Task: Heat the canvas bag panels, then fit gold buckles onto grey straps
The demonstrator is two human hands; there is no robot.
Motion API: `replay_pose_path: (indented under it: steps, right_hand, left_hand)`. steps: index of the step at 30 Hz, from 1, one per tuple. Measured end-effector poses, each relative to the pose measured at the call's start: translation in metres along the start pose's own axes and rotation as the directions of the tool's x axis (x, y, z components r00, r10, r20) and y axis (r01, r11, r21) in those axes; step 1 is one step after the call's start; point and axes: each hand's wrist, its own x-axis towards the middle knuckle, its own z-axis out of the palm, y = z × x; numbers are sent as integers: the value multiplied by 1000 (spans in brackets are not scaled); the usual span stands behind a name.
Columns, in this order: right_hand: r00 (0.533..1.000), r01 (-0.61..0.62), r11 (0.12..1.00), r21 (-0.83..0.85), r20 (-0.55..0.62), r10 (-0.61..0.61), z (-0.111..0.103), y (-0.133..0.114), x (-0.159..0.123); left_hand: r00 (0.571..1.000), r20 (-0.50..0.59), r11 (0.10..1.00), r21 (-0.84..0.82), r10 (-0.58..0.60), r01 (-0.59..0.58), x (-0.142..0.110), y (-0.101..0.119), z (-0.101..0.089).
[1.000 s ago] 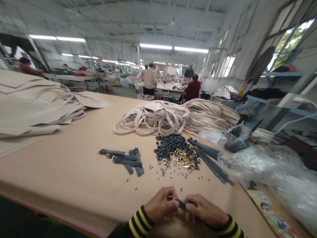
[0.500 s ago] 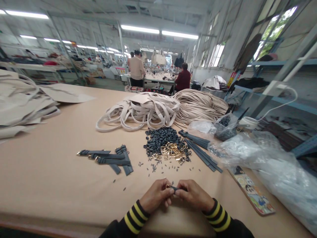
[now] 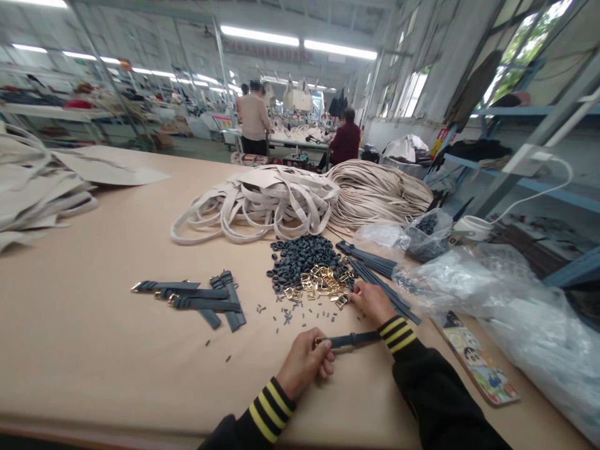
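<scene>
My left hand (image 3: pixel 309 356) is closed around the gold-buckled end of a dark strap (image 3: pixel 354 339). The strap stretches right, with a dark loop around it, and runs out of sight behind my right sleeve. At the right edge of the pile my right hand (image 3: pixel 372 302) has its fingertips pinched together; what lies between them is hidden. Just left of those fingertips lie gold buckles (image 3: pixel 323 281). Behind the buckles is a heap of dark strap loops (image 3: pixel 300 256). Several buckled straps (image 3: pixel 206 303) rest on the table to the left.
Loose dark straps (image 3: pixel 387 287) lie beyond my right hand. Small dark bits (image 3: pixel 287 317) are scattered on the table (image 3: pixel 117 350). Cream straps (image 3: pixel 272 200) are piled at the back. Clear plastic bags (image 3: pixel 487 287) and a cartoon-patterned case (image 3: pixel 478 359) are on the right. People work farther off.
My right hand has let go of the strap and moved up and right to the edge of the buckle and loop pile. My left hand keeps the strap, which now lies stretched out to the right.
</scene>
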Motion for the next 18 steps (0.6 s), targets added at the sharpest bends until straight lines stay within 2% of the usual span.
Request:
replay_pose_path:
  steps: [5,8,11,13,15,18]
  right_hand:
    - [999,5,1000,-6,47,-5,10,-8,4]
    - [998,33,999,22,58,-35,2,-9,-5]
    - [995,83,994,72,53,-87,-8,-14,-25]
    - [988,140,967,213,42,-152,-10,-18,-45]
    - [980,166,892,421,30,-196,-6,-23,-66]
    - [988,87,758,646,44,-150,6,-28,-87]
  left_hand:
    - [1000,-13,1000,-13,-4,4,-1,0,0]
    - [1000,-31,1000,-21,2,-3,-1,1,0]
    - [999,-46,999,-38,5,-6,0,2,-1]
    - [999,-52,999,-52,7,-10,0,2,-1]
    - [999,-52,998,-57,16,-19,0,1,-2]
    - [998,-37,998,-50,44,-46,0,0,-2]
